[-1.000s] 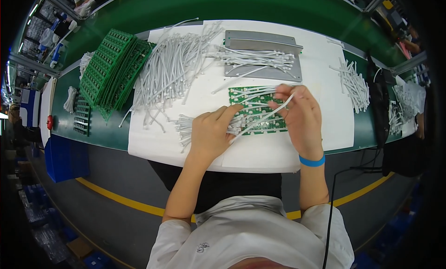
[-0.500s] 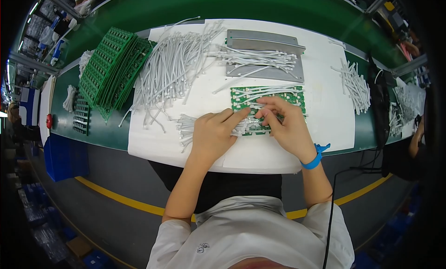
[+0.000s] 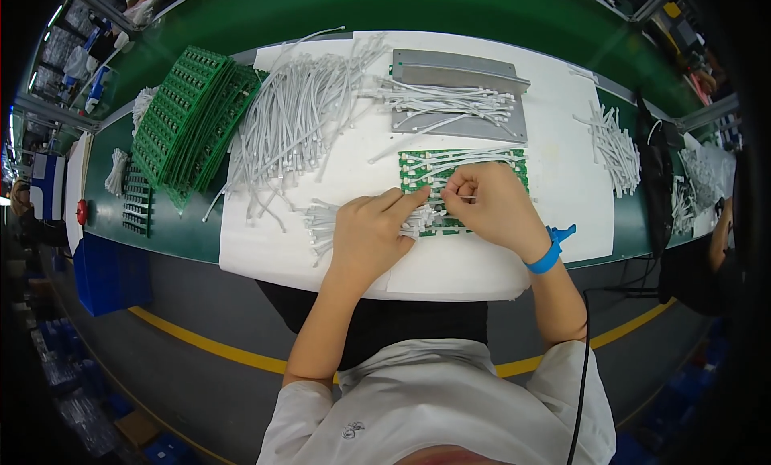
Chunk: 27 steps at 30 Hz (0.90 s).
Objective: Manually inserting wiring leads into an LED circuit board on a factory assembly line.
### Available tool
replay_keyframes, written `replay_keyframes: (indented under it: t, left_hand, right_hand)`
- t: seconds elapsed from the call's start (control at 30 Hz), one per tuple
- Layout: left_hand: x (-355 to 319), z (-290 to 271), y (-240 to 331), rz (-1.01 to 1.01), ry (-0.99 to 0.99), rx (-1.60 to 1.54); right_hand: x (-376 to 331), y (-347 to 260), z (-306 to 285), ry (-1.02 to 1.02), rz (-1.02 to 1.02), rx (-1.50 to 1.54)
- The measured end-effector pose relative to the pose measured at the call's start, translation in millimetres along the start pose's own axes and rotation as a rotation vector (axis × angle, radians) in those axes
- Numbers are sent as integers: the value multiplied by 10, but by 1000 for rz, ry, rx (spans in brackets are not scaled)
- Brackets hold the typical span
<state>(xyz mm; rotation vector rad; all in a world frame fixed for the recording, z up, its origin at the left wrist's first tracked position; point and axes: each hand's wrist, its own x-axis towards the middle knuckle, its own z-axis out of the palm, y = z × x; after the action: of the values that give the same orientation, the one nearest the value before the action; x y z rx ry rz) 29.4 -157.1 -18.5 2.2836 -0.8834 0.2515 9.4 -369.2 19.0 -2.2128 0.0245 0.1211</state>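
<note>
A green circuit board panel (image 3: pixel 520 161) lies on the white sheet in front of me, with several white cables (image 3: pixel 462 157) laid across its far part. My left hand (image 3: pixel 371 228) is closed over a bunch of short white cables (image 3: pixel 323 216), whose ends stick out on both sides of it. Its index fingertip reaches the panel's left part. Over the middle of the panel, my right hand (image 3: pixel 494 204) is curled, with thumb and index finger pinched on a thin white cable. Most of that cable is hidden by the fingers. A blue band (image 3: pixel 548 256) circles my right wrist.
Beyond the panel stands a grey metal fixture (image 3: pixel 458 67) with white cables on it. A large heap of white cables (image 3: pixel 293 116) lies left, beside stacked green panels (image 3: pixel 181 116). More cables (image 3: pixel 614 152) lie right. A blue bin (image 3: pixel 112 276) hangs below the table's left edge.
My right hand has turned over the panel, its fingers now curled into a tighter pinch, and the wrist has shifted slightly right. My left hand has stayed almost in place.
</note>
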Motion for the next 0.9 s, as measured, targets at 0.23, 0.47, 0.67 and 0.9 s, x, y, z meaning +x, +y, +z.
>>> replay_keyframes:
  t: [0.23,0.47,0.67,0.9]
  left_hand:
    - [10,-5,-6,2,-9,-12]
    - [16,-13,-1,-5,-24,-2]
    - [17,-18,-2,-12,-23,-24]
    - [17,-16,-8,-5,-24,-38]
  right_hand:
    - [30,41,-12,11,35,20]
    - [44,-32,30,32,-67,-124]
    - [107,-42,-54,-109,50,-27]
    - [143,-83,-61,-122,32,-56]
